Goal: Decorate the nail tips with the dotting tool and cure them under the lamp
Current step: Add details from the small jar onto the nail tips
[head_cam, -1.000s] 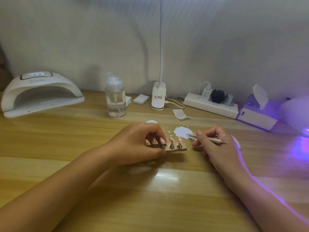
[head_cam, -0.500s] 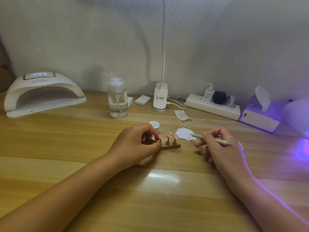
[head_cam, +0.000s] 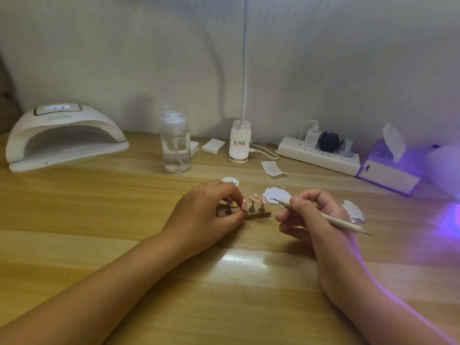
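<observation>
Decorating step; curing not yet begun. The left hand [head_cam: 211, 210] pinches the left part of the wooden holder [head_cam: 258, 215] and steadies it on the desk [head_cam: 124, 207]. Pink nail tips [head_cam: 254, 200] stand on pegs just right of its fingers. The right hand [head_cam: 316, 215] keeps a closed grip on the dotting tool [head_cam: 341, 222], held like a pen. The tool's metal point is at the white smear [head_cam: 277, 194] beside the tips; whether it touches cannot be told. The next move probably calls for a light, steady touch on one tip without nudging the pegs. The curing lamp [head_cam: 64, 138] sits far left, well apart. A pump bottle [head_cam: 175, 145] and small jar [head_cam: 230, 181] stand roughly between it and the holder.
</observation>
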### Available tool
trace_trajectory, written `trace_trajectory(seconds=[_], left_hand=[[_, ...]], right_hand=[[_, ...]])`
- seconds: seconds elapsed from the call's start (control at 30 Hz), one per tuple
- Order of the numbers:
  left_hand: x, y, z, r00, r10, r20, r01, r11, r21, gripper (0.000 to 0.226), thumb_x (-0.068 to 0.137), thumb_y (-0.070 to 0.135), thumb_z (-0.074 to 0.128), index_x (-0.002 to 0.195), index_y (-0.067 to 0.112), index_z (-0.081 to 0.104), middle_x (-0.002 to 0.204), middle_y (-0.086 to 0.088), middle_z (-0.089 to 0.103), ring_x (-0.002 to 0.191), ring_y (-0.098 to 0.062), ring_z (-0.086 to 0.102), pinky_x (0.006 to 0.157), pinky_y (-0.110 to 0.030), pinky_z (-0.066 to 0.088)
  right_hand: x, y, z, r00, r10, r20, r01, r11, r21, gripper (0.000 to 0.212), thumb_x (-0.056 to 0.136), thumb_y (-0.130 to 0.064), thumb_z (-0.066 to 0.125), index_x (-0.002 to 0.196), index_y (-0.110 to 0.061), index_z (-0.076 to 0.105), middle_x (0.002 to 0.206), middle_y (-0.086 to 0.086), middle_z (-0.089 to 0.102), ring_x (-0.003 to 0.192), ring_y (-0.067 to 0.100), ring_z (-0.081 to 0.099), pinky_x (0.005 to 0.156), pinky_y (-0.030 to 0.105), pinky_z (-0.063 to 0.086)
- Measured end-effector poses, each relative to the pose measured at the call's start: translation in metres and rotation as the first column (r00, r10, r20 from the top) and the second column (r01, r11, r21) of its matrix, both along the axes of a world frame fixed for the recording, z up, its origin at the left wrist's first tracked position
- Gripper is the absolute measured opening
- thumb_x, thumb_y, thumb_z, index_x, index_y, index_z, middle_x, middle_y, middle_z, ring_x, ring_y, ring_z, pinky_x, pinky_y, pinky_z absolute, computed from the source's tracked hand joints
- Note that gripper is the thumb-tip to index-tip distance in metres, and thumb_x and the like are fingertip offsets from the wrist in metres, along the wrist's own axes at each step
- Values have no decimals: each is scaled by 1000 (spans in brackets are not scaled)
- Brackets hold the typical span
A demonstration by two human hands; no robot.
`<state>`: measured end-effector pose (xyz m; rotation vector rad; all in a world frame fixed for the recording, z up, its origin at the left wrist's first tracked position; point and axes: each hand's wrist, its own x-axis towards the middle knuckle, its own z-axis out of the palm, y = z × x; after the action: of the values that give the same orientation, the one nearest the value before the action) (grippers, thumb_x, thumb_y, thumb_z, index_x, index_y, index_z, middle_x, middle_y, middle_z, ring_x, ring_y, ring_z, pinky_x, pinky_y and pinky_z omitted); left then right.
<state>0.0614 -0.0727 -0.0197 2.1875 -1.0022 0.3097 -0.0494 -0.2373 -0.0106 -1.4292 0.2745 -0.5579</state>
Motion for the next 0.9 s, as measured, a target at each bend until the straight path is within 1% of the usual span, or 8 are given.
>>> trace_trajectory(seconds=[0.1, 0.23, 0.37, 0.5, 0.6, 0.7, 0.77, 0.9], left_hand=[[1, -1, 0, 999, -11, 43, 11, 1000, 4, 8, 82, 40, 68, 80, 40, 59, 84, 20, 57, 82, 0, 49, 68, -22, 36], [-1, -2, 1, 989, -13, 145, 19, 999, -36, 4, 82, 35, 70, 82, 32, 67, 92, 16, 61, 92, -11, 54, 81, -36, 44], [-9, -1, 7, 969, 5, 248, 24, 993, -115, 5, 83, 29, 75, 82, 27, 70, 82, 16, 64, 79, -9, 49, 72, -35, 45], [-23, -3, 16, 962, -264, 73, 265, 964, -3, 4, 82, 29, 74, 82, 31, 71, 77, 20, 63, 57, -8, 49, 58, -24, 43], [-34, -8, 12, 922, -374, -100, 381, 921, 74, 10, 81, 20, 76, 87, 28, 76, 74, 23, 63, 62, 12, 52, 59, -5, 33], [-38, -10, 10, 918, -353, -180, 358, 934, -4, 10, 83, 17, 77, 91, 22, 78, 69, 27, 61, 59, 20, 50, 58, -3, 33], [-39, -11, 9, 934, -307, -182, 310, 951, -12, 9, 82, 20, 78, 89, 24, 76, 66, 30, 60, 59, 20, 51, 65, 0, 34], [-41, -12, 6, 956, -235, -177, 236, 972, -14, 8, 80, 24, 80, 83, 29, 74, 66, 40, 54, 61, 19, 52, 75, 11, 22]], right_hand=[[-1, 1, 2, 999, 33, 7, -33, 999, -13, 8, 92, -12, 64, 87, -8, 58, 72, 11, 74, 68, 13, 70, 64, 20, 57], [-3, 4, 2, 997, 67, 29, -67, 998, -23, 15, 92, -10, 63, 81, -8, 53, 65, 13, 71, 64, 16, 68, 62, 21, 56], [-4, 0, 2, 997, -7, 76, 2, 997, 72, 20, 93, -6, 56, 76, -14, 50, 56, 6, 63, 56, 15, 62, 57, 22, 54], [-6, -11, 5, 986, -95, 136, 79, 990, 119, 18, 96, -9, 54, 81, -18, 56, 59, 3, 64, 57, 12, 61, 60, 26, 55], [-8, -10, 9, 997, 8, 73, -14, 995, 94, 7, 88, -24, 66, 83, -18, 65, 71, 7, 71, 58, 10, 61, 49, 20, 51], [-7, -8, 9, 1000, 25, -8, -25, 1000, -3, 26, 77, -34, 73, 81, -10, 64, 58, 5, 62, 45, 10, 50, 39, 17, 37], [-7, -7, 8, 1000, 9, -16, -9, 1000, -21, 25, 83, -29, 72, 76, -8, 59, 50, 3, 54, 38, 10, 41, 37, 17, 31], [-7, -9, 4, 998, 28, -50, -29, 999, -18, 31, 88, -14, 70, 64, -18, 51, 47, 5, 54, 37, 10, 42, 36, 17, 32]])
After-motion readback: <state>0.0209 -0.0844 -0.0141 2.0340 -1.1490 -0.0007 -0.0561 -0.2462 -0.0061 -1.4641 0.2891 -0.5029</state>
